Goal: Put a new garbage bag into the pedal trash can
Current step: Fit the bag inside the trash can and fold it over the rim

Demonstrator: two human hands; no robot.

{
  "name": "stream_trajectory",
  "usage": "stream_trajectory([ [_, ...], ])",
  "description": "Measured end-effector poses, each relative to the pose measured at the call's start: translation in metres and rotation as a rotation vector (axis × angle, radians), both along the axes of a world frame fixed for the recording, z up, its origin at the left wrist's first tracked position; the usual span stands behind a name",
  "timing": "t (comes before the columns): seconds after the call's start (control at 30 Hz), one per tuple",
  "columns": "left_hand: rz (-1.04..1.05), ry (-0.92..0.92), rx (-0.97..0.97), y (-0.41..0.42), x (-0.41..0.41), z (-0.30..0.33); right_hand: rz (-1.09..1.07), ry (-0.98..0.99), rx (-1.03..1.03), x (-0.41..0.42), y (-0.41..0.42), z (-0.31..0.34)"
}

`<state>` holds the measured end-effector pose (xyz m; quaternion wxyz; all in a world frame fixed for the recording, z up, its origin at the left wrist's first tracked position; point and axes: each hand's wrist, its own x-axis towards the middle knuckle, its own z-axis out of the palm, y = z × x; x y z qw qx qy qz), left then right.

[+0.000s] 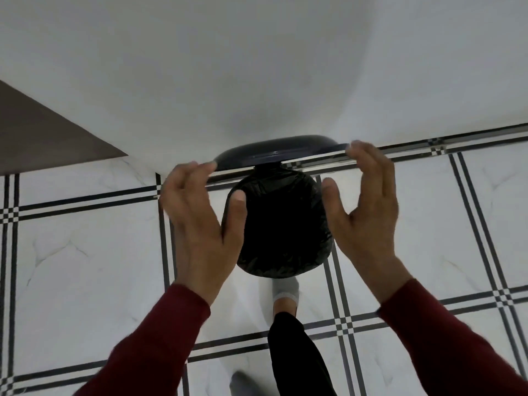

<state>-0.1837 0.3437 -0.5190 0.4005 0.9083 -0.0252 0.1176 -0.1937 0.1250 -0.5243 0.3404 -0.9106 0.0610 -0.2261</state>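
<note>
Trash can point(281, 224) wears its black bag; we hold our left hand point(200, 221) and right hand point(368, 212) wide beside it, gripping nothing.

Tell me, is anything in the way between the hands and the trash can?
Nothing visible is. The left hand and right hand flank the bag-lined trash can, fingers spread. The lid stands raised behind it, and a foot is at its base.
</note>
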Motion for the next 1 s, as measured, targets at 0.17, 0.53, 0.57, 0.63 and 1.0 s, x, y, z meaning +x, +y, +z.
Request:
stream_trajectory([
  [0.17,-0.367,0.004,0.413,-0.011,0.055,0.022,0.314,0.131,-0.253,0.054,-0.006,0.022],
  [0.53,-0.656,0.08,0.715,0.001,0.05,-0.007,0.505,0.454,-0.309,0.026,-0.014,0.003],
  [0.57,-0.671,0.052,0.742,0.003,0.043,-0.013,0.512,0.466,-0.299,0.017,-0.015,-0.002],
  [0.63,-0.693,0.04,0.787,0.006,0.023,-0.028,0.523,0.478,-0.302,-0.004,-0.015,-0.014],
  [1.0,-0.708,0.323,1.022,-0.018,-0.104,-0.112,0.535,0.743,-0.28,-0.119,-0.004,-0.093],
])
